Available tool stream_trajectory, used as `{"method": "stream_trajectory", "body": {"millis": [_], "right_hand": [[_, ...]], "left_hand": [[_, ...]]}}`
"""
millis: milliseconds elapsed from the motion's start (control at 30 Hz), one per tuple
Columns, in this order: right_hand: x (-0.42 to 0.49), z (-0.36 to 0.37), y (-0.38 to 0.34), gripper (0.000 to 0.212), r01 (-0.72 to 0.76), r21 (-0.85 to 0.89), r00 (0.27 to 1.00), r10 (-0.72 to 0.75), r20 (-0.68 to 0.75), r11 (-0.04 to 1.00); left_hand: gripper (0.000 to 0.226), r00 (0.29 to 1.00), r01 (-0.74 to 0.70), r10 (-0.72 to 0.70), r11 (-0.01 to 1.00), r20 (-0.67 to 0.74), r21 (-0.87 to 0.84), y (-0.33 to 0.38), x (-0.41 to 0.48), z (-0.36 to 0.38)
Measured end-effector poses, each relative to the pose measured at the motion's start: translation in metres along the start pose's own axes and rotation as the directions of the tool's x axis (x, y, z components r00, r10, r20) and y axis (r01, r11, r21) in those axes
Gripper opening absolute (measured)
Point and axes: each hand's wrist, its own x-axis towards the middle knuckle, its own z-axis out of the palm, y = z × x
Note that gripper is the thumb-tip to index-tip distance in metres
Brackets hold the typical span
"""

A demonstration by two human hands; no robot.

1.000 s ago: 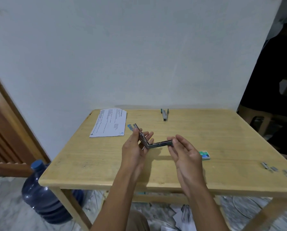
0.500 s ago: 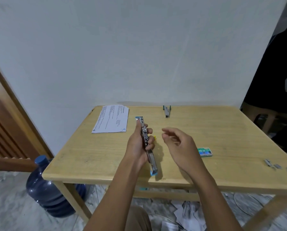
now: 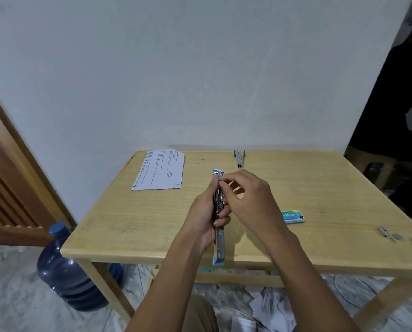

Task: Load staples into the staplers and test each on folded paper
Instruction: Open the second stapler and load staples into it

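Partly hidden between both hands, stapler [image 3: 220, 243] gripped by left hand [image 3: 201, 216], right hand [image 3: 250, 204] pinching its far end.

Open tabletop [image 3: 133, 219] front-left. Obstacles: paper sheet [image 3: 160, 170] far-left, second stapler [image 3: 239, 159] far-centre, staple box [image 3: 293, 216] right, loose staples [image 3: 391, 236] right edge.

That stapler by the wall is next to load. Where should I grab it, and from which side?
Likely a pinch across its narrow width, mid-body, coming down from above on the near side. The far stapler lies flat on the table, long axis pointing roughly toward you, its far end close to the wall, so its long sides are free.
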Motion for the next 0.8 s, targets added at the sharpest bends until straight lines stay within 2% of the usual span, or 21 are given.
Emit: {"method": "stream_trajectory", "body": {"millis": [300, 500, 600, 667, 733, 767, 800], "right_hand": [[-0.022, 0.004, 0.002, 0.005, -0.005, 0.083, 1.000, 0.003, 0.022, 0.997], [-0.044, 0.007, 0.007, 0.007, 0.143, 0.124, 0.990, -0.143, -0.011, 0.982], [-0.054, 0.010, 0.008, 0.005, 0.166, 0.129, 0.986, -0.164, -0.022, 0.978], [-0.055, 0.010, 0.005, 0.002, 0.081, 0.205, 0.997, -0.079, -0.021, 0.975], [-0.052, 0.011, -0.001, 0.009, -0.181, 0.394, 0.980, 0.198, -0.004, 0.901], [-0.049, 0.013, -0.004, 0.013, -0.340, 0.507, 0.923, 0.383, 0.019, 0.792], [-0.045, 0.016, -0.006, 0.016, -0.467, 0.620, 0.833, 0.550, 0.067, 0.631]], "left_hand": [[0.045, 0.995, 0.069, -0.075, 0.993, -0.060, -0.100, -0.008, 0.003, -0.005], [0.038, 0.991, 0.067, -0.085, 0.984, -0.103, -0.163, -0.005, 0.008, -0.012], [0.039, 0.992, 0.057, -0.069, 0.992, -0.103, -0.111, -0.002, 0.006, -0.011], [0.040, 0.992, 0.045, -0.045, 0.999, -0.117, -0.003, -0.001, 0.004, -0.011], [0.041, 0.991, 0.018, 0.002, 0.989, -0.133, 0.145, 0.000, 0.002, -0.009], [0.041, 0.990, 0.001, 0.030, 0.975, -0.138, 0.221, 0.002, 0.001, -0.007], [0.042, 0.988, -0.017, 0.062, 0.954, -0.140, 0.298, 0.003, 0.000, -0.005]]}}
